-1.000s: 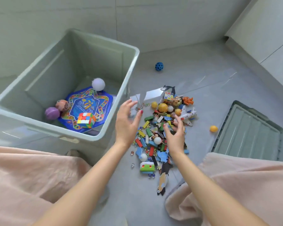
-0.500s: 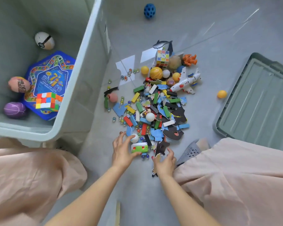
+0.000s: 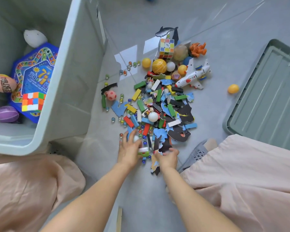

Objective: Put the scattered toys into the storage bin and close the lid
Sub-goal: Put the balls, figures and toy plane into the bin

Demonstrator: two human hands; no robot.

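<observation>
Grey floor [image 3: 233, 22], marbles [image 3: 124, 72] beside bin [image 3: 70, 91]

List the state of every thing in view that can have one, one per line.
Pale green plastic storage bin: open, partly filled.
Grey-green ribbed plastic lid: off, flat on the floor.
Mixed pile of scattered toys: on the floor, outside the bin.
Left hand: grip curled around a small green-and-white toy.
Right hand: grip pinching flat puzzle pieces.

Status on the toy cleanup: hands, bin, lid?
Left hand grips green-and-white toy at pile's near edge. Right hand pinches puzzle pieces. Storage bin open, partly filled; lid on floor. Nothing blocking.
</observation>
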